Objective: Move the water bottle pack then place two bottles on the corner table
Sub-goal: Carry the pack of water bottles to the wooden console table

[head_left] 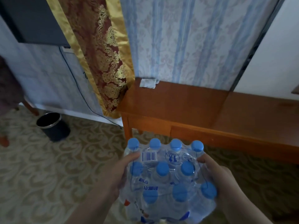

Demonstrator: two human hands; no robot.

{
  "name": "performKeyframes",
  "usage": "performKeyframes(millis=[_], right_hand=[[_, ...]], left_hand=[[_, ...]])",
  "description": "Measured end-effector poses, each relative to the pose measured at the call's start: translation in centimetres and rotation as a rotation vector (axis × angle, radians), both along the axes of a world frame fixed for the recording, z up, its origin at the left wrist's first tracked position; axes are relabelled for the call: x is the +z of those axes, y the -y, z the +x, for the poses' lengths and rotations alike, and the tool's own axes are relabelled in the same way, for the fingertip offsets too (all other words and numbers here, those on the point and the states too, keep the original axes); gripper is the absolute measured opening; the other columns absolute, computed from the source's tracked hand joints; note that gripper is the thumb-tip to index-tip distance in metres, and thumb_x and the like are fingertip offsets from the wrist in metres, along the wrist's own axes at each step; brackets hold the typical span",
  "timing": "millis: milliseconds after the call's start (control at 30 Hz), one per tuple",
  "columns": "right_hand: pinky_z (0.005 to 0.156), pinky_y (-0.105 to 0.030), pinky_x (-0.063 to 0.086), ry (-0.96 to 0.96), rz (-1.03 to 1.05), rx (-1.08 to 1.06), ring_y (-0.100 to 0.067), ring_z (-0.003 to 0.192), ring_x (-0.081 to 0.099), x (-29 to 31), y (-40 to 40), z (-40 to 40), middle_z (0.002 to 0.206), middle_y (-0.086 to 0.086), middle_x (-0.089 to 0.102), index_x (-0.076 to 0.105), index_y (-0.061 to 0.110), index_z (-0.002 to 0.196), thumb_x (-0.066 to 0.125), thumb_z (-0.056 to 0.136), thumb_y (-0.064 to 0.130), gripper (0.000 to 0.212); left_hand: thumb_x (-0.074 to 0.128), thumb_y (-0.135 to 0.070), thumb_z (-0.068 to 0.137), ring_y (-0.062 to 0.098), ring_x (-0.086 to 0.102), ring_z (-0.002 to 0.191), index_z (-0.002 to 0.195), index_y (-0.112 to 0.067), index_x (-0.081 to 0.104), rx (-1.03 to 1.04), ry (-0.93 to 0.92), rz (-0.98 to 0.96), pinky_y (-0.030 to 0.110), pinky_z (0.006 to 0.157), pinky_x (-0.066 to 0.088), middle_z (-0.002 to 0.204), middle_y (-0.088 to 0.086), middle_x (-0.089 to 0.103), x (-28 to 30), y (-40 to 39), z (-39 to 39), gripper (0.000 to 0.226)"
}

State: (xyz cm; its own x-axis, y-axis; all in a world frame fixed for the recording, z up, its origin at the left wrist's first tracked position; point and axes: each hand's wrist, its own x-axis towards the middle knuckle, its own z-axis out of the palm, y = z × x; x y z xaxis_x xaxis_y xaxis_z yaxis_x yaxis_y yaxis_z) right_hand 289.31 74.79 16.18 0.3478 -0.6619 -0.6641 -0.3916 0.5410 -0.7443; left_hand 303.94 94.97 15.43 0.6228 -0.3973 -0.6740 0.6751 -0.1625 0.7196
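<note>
Ahead of us an orange-brown wooden corner table (186, 101) stands against the striped blue wallpaper, with a crumpled white paper scrap (148, 82) at its back edge and a red-and-gold brocade curtain (103, 59) hanging at its left. A black round waste bin (52, 126) sits on the patterned carpet. We hold the shrink-wrapped pack of blue-capped clear water bottles (168, 178) in the air, near the table's front edge. Our left hand (118, 175) and right hand (218, 177) clasp its opposite sides, thumbs pressed on top, forearms reaching forward.

Left hand (119, 172) and right hand (216, 176) reach forward, palms facing inward, fingers curled closed.
</note>
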Motion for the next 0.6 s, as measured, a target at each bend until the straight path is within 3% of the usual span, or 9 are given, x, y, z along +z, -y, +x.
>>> performKeyframes(millis=[67,133,167,233,300,400,467,533,600], right_hand=[[0.073,-0.055,0.059,0.017,-0.014,0.009,-0.037,0.074,0.070,0.3,2.7,3.1,0.095,-0.030,0.073,0.069,0.000,0.087,0.078,0.061,0.025,0.037],[0.063,-0.046,0.060,0.033,-0.044,0.025,-0.033,0.068,0.070,0.9,4.7,6.2,0.083,-0.022,0.075,0.069,0.003,0.086,0.076,0.066,0.024,0.029],[0.056,-0.038,0.058,0.050,-0.056,0.035,-0.030,0.060,0.068,1.1,5.5,7.6,0.070,-0.016,0.072,0.067,0.005,0.079,0.076,0.066,0.024,0.024],[0.048,-0.029,0.046,0.086,-0.062,0.056,-0.021,0.045,0.051,1.5,7.1,10.5,0.046,-0.002,0.053,0.057,0.013,0.061,0.075,0.065,0.024,0.022],[0.049,-0.030,0.040,0.102,-0.045,0.062,-0.018,0.043,0.038,1.7,8.7,13.4,0.041,0.002,0.040,0.048,0.017,0.055,0.075,0.066,0.024,0.030],[0.056,-0.038,0.047,0.066,-0.024,0.049,-0.021,0.049,0.044,1.4,10.4,17.6,0.048,-0.003,0.046,0.052,0.012,0.060,0.076,0.067,0.025,0.028],[0.060,-0.041,0.049,0.064,-0.021,0.028,-0.023,0.051,0.047,0.9,10.8,20.4,0.047,-0.005,0.049,0.053,0.011,0.058,0.076,0.066,0.025,0.028],[0.059,-0.037,0.046,0.085,-0.015,-0.014,-0.023,0.052,0.045,0.6,11.6,23.2,0.046,-0.007,0.047,0.051,0.010,0.056,0.076,0.066,0.024,0.030],[0.062,-0.037,0.048,0.083,-0.035,-0.050,-0.027,0.063,0.051,1.0,12.7,26.1,0.061,-0.016,0.055,0.059,0.004,0.067,0.077,0.064,0.024,0.027]], left_hand=[[0.091,-0.043,0.041,0.032,0.069,0.089,0.109,-0.001,0.075,0.039,0.020,-0.027,0.047,0.090,0.054,0.104,0.014,0.074,0.2,2.2,3.0,0.082],[0.090,-0.045,0.046,0.031,0.059,0.090,0.118,0.006,0.066,0.098,0.048,-0.007,0.043,0.082,0.046,0.107,0.012,0.065,0.5,3.9,5.8,0.092],[0.089,-0.043,0.049,0.030,0.061,0.087,0.116,0.007,0.067,0.102,0.044,-0.007,0.040,0.077,0.046,0.105,0.012,0.066,0.5,4.6,7.1,0.086],[0.088,-0.037,0.049,0.029,0.074,0.073,0.093,0.000,0.079,0.088,0.040,-0.023,0.032,0.063,0.055,0.096,0.015,0.077,0.9,6.0,9.9,0.058],[0.086,-0.037,0.044,0.030,0.078,0.069,0.078,-0.010,0.083,0.048,0.058,-0.046,0.033,0.055,0.059,0.086,0.018,0.080,1.5,7.5,13.0,0.043],[0.086,-0.036,0.049,0.026,0.077,0.063,0.069,-0.017,0.083,0.025,0.097,-0.055,0.030,0.048,0.058,0.077,0.014,0.080,1.2,9.3,18.2,0.028],[0.087,-0.037,0.050,0.026,0.078,0.066,0.069,-0.020,0.083,-0.022,0.079,-0.044,0.034,0.054,0.060,0.079,0.013,0.081,1.2,10.3,21.7,0.026],[0.087,-0.045,0.041,0.028,0.078,0.073,0.075,-0.022,0.084,-0.089,0.082,-0.018,0.042,0.071,0.061,0.084,0.012,0.081,1.6,11.5,25.2,0.041],[0.085,-0.053,0.034,0.026,0.078,0.072,0.075,-0.025,0.083,-0.144,0.127,-0.002,0.044,0.079,0.059,0.083,0.009,0.081,2.3,13.0,28.8,0.049]])
